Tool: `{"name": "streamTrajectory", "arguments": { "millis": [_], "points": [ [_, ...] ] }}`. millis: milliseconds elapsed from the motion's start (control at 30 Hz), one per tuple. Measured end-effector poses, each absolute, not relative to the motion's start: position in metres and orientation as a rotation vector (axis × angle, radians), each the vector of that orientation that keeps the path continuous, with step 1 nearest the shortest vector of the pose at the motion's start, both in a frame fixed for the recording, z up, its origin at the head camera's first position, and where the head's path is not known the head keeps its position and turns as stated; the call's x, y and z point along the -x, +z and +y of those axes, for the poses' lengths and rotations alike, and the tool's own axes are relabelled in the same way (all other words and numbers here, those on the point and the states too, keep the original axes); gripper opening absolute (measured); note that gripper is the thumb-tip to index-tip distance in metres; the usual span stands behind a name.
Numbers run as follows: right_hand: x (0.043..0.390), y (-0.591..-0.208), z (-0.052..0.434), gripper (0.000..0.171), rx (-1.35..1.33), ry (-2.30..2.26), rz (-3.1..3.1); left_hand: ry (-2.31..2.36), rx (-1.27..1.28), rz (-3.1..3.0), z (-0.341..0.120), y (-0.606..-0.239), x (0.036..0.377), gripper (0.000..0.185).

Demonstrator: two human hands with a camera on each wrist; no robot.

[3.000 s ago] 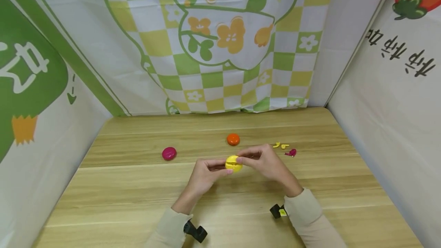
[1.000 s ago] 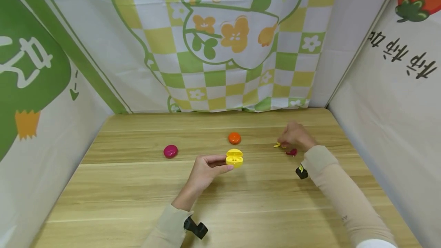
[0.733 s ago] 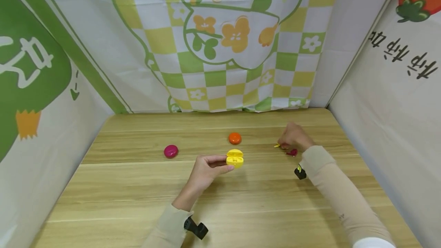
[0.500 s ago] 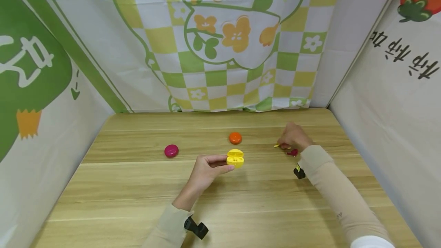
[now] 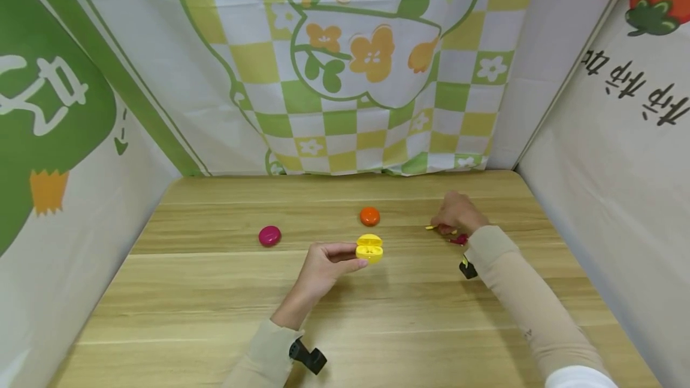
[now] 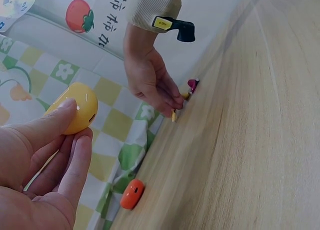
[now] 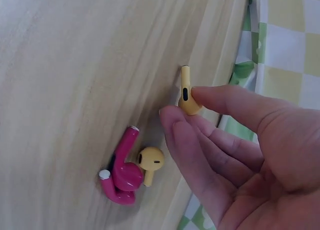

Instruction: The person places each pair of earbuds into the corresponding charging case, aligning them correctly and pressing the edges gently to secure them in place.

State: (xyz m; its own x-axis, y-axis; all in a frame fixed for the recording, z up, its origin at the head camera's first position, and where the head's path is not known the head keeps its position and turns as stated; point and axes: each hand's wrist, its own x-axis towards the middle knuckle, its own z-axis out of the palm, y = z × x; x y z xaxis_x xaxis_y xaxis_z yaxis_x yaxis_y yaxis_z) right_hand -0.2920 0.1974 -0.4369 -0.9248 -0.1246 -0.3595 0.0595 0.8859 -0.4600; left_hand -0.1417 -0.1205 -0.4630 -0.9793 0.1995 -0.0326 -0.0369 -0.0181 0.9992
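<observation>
Left hand (image 5: 323, 268) grips open yellow case (image 5: 369, 248), right hand (image 7: 240, 140) pinches yellow earbud (image 7: 186, 95), seen only by wrist

The table (image 5: 215, 292) looks like light wood-grain laminate, smooth with a slight sheen. The yellow earbud case (image 5: 369, 248) is glossy plastic, same as the orange case (image 5: 369, 216) and the magenta case (image 5: 269, 235). The yellow earbud (image 7: 186, 95) and the magenta earbuds (image 7: 121, 174) are shiny smooth plastic too. The printed backdrop (image 5: 345, 58) is matt cloth, a bit wrinkled. The sleeve (image 5: 517, 292) is soft beige knit.
</observation>
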Motion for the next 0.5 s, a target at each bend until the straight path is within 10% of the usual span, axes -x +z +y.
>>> {"name": "streamTrajectory", "arguments": {
  "millis": [500],
  "points": [
    [0.286, -0.399, 0.200, 0.022, 0.260, -0.649, 2.685, 2.104, -0.186, 2.083, -0.120, -0.464, 0.142, 0.037]
  ]
}}
